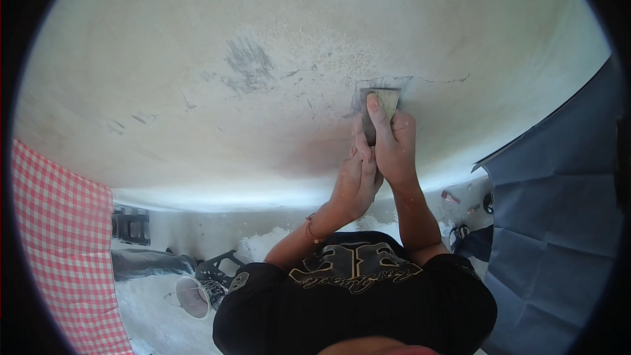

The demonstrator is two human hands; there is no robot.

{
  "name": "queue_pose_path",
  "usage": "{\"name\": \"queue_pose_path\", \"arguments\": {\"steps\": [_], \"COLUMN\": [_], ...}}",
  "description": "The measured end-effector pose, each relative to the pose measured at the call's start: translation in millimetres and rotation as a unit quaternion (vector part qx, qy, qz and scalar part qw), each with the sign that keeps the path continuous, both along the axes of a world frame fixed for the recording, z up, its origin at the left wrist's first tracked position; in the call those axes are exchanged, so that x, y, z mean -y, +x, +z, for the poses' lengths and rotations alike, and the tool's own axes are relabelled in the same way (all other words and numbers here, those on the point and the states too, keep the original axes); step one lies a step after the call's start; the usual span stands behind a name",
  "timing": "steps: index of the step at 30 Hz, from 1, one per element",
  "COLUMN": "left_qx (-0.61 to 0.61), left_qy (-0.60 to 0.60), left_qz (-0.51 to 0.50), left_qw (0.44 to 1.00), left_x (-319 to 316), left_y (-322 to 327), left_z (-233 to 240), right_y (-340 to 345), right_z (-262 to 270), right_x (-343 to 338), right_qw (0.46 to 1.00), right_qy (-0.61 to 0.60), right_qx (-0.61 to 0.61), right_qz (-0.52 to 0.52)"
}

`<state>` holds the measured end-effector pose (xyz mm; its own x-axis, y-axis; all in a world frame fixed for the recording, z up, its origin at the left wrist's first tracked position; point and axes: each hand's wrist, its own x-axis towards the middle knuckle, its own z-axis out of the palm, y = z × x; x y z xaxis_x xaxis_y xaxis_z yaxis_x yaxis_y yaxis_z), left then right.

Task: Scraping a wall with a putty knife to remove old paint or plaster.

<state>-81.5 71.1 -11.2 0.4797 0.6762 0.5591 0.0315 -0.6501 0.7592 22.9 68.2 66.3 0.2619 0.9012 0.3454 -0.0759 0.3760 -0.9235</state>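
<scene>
My right hand [397,143] grips a small flat hand tool [389,100], a scraper or a sanding block, with the thumb laid along its face. The tool's wide dark edge is against the pale wall surface [296,123], just below a thin dark crack line. My left hand [356,180] is up against the right hand from the left, its fingers together near the tool's lower end. Whether those fingers hold the tool is hidden. Around the tool the wall bears grey smudges, and a larger grey scraped patch [248,64] is farther left.
A red-and-white checked cloth [64,217] hangs at left, a grey-blue sheet [552,227] at right. Below are a dark plastic stool [130,227], a bucket [191,298], a black stool [219,262] and another person's trouser leg [148,262]. Another person's shoes [458,233] show at right.
</scene>
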Motion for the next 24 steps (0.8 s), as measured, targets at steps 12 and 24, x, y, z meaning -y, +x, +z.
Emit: {"name": "queue_pose_path", "arguments": {"steps": [12,24], "left_qx": [0.003,-0.030], "left_qy": [-0.179,-0.114], "left_qz": [-0.060,-0.058], "left_qw": [0.982,0.991], "left_x": [2,-1], "left_y": [-7,-12], "left_z": [12,15], "right_y": [0,-4], "right_z": [-2,4], "right_x": [-2,0], "right_qw": [1.000,1.000], "right_qy": [-0.017,-0.007], "right_qx": [-0.016,-0.022], "right_qz": [-0.003,-0.008]}}
